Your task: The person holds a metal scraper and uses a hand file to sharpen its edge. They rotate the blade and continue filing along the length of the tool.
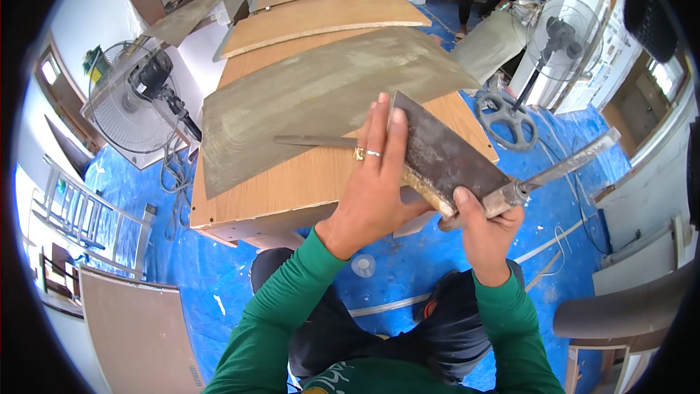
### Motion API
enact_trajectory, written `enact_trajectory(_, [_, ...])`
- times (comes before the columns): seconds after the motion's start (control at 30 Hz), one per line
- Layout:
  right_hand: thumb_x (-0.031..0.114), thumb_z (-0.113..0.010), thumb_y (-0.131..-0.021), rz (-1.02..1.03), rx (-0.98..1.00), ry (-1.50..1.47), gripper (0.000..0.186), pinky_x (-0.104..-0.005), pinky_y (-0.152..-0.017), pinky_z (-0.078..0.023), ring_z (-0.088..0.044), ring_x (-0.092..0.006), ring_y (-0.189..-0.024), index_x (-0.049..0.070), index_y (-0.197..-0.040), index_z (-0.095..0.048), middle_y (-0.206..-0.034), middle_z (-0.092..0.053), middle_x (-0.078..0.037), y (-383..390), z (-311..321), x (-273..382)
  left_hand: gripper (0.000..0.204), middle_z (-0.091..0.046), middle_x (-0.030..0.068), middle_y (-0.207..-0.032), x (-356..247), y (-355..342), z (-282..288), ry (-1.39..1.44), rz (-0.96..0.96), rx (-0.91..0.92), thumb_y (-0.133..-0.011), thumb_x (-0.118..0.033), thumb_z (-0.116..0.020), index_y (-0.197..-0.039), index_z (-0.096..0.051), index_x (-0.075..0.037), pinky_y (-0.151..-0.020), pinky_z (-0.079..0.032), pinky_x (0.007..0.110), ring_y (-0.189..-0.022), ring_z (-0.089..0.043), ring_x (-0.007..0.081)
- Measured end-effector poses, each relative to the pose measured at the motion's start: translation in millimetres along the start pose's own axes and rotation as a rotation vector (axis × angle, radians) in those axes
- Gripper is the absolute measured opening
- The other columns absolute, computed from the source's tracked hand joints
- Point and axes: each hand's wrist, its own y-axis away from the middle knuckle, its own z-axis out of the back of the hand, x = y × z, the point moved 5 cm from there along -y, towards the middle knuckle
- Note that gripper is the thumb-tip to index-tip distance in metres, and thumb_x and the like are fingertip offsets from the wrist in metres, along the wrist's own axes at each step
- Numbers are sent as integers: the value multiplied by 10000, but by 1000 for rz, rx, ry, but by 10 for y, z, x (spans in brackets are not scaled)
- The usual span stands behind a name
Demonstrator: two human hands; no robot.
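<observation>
Left hand (375, 175) lies flat, fingers spread, on trowel blade (445, 153) | right hand (485, 222) grips trowel handle (510, 193) | blade judged stiff, thin-edged, coated, moderately heavy; hold by handle.

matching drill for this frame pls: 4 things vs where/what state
1 left hand
2 right hand
3 grey-coated panel
4 pedestal fan

a lies on the wooden board
b stands on the blue floor sheet, at right
c grips a metal bar
d flat on the dark trowel blade

Pairs: 1-d, 2-c, 3-a, 4-b
</observation>
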Motion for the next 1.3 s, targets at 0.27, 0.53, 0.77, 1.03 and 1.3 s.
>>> enact_trajectory(0.27, [41, -760, -1055, -2, 235, -311, 339, -332, -680, -626, -764, -191, -788, -32, -1351, -611, -1013, -787, -182, 157, -343, 155, 377, -738, 263, -1359, 92, 88, 309, 298, 329, -127, -1103, -90, -670, -1455, -667, 44, -1024, -611, 464, -1249, -742, 389])
enact_trajectory(0.53, [73, -762, -1060, -249, 104, -61, 131, -276, -611, -587, -718, -123, -699, -33, -1133, -736, -900, -786, -108, 23, -75, -281, 355, -722, 209, -1367, 296, 105, 240, 1325, 857, -129, -1108, -122, -685, -1426, -610, 18, -996, -697, 558, -1214, -760, 421])
enact_trajectory(0.77, [73, -754, -1062, -193, 26, -140, 243, -265, -611, -576, -711, -103, -723, -40, -1278, -757, -979, -808, -90, -100, -25, -401, 387, -737, 229, -1344, 285, 224, 36, 1287, 903, -72, -1103, -139, -692, -1445, -609, 21, -930, -718, 545, -1165, -780, 437])
enact_trajectory(1.03, [90, -780, -1054, -291, 109, -116, 198, -255, -599, -534, -661, -75, -695, -6, -1227, -775, -918, -773, -34, -155, 39, -454, 395, -741, 251, -1336, 231, 280, -136, 1314, 893, 24, -1113, -112, -666, -1473, -587, 30, -933, -718, 517, -1158, -785, 426])
enact_trajectory(1.3, [93, -785, -1052, -299, 101, -180, 135, -259, -597, -534, -664, -76, -684, 2, -1151, -776, -903, -772, -32, -138, 30, -508, 398, -741, 265, -1331, 221, 272, -136, 1295, 906, 60, -1119, -129, -666, -1468, -579, 42, -932, -717, 517, -1155, -787, 426])
